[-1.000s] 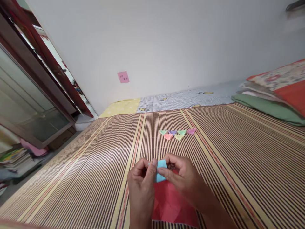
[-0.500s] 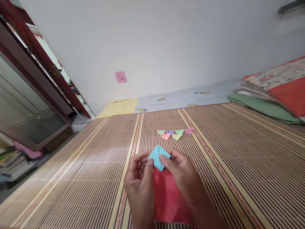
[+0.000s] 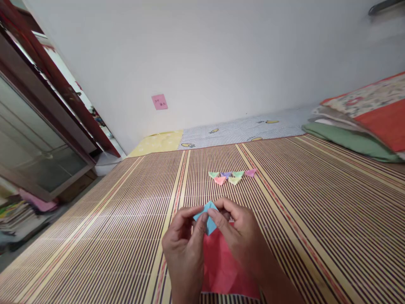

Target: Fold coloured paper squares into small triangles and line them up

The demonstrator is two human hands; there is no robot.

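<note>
Paper diamond in light blue [image 3: 210, 227], small and folded, its middle covered by thumbs, is pinched in both the left hand [image 3: 186, 238] and right hand [image 3: 242, 232], near a creased red sheet [image 3: 221, 264] on a brown-and-beige striped mat [image 3: 126, 236].

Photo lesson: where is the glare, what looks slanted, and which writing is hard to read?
Head view: pale glare on the striped mat, left of the left hand; head view: the dark red door leans steeply; head view: writing on the pink note is too small to read.
</note>
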